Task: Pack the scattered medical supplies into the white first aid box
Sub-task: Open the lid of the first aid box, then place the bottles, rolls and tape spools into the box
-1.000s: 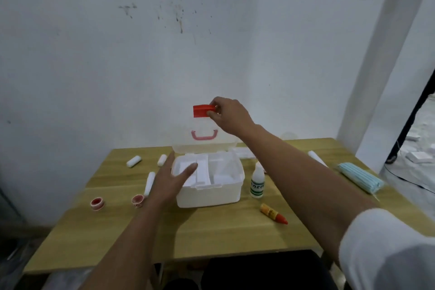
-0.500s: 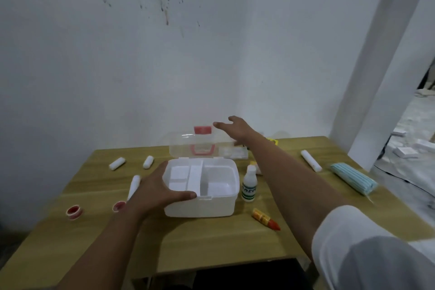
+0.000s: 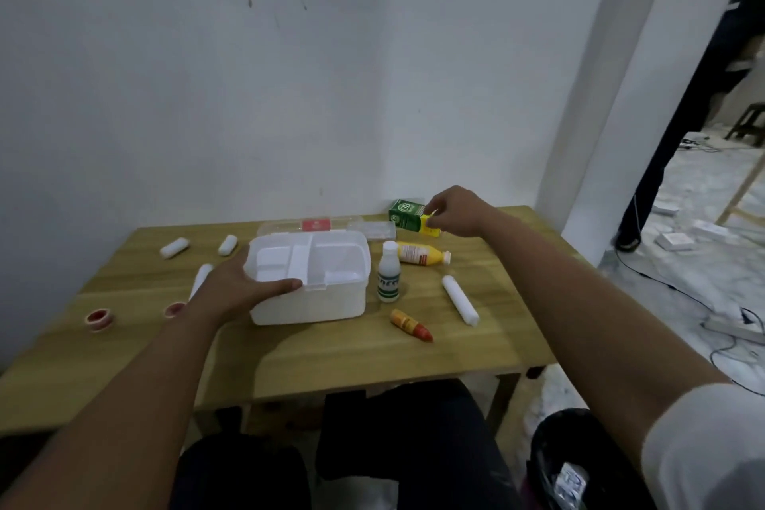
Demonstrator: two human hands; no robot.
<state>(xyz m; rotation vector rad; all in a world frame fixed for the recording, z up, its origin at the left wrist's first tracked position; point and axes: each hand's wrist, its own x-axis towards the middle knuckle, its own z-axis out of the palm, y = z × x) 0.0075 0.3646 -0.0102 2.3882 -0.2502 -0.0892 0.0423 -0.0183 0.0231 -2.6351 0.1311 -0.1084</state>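
White plastic box (image 3: 308, 286), open and apparently empty, is gripped at its near corner by the left hand (image 3: 236, 286). The right hand (image 3: 453, 211) pinches a green carton (image 3: 407, 214). Bottles, rolls and tapes around both hands remain unpacked.

left hand (image 3: 242, 289) hiding a white roll (image 3: 201, 277) and tape ring (image 3: 174, 308), bottle (image 3: 389, 277) label illegible

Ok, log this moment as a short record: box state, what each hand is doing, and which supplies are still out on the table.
box: white first aid box, open, inner tray looks empty
lid: flat behind the box
left hand: gripping the box's near-left rim
right hand: pinching the green and yellow carton
still out: white bottle, yellow bottle, orange tube, gauze roll, tape roll
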